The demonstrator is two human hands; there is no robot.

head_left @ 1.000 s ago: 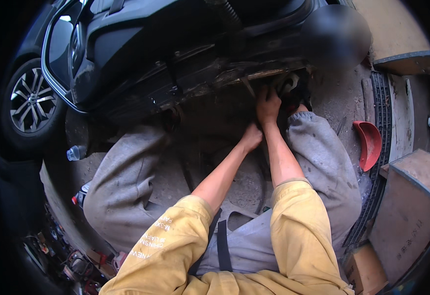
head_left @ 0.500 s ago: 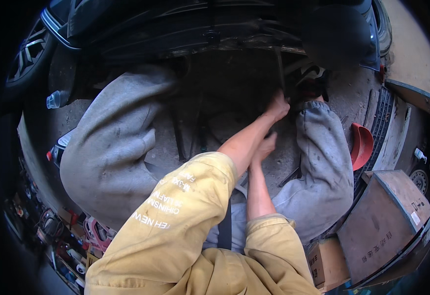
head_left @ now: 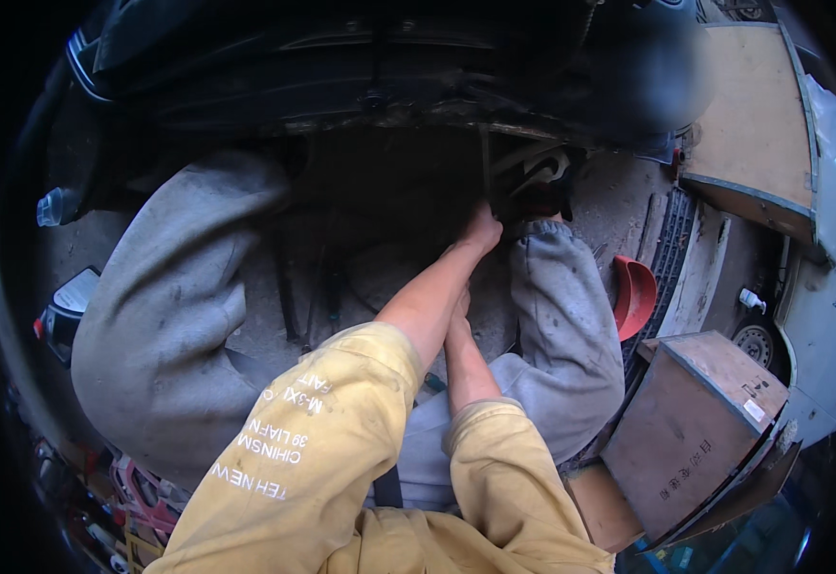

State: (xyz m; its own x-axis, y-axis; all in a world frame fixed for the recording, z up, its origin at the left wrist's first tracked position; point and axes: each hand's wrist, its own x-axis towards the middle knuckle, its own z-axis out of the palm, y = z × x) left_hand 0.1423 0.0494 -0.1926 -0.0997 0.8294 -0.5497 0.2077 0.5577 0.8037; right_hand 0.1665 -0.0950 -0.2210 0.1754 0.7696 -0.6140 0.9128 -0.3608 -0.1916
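My left hand [head_left: 480,230] is closed around the lower end of a thin metal bar [head_left: 485,163]. The bar stands nearly upright and reaches the lower edge of a dark car body [head_left: 361,105]. Crossing under the left forearm, my right hand [head_left: 459,304] shows only in part; its fingers are hidden, so what they may hold is not visible. Both hands are over the shadowed ground between my legs in grey trousers [head_left: 165,316]. Dark rod-like pieces [head_left: 286,287] lie on the ground left of the hands.
A red curved piece [head_left: 635,298] lies right of my knee, beside a dark ribbed strip [head_left: 669,249] and a board [head_left: 700,273]. Wooden boxes [head_left: 695,430] stand on the right. On the left are a clear plastic cup-like piece [head_left: 52,207] and a dark container [head_left: 66,311].
The whole view has swung to the right, so the scene sits further left. The left hand stays on the bar, while more of the right hand is now hidden by the left forearm.
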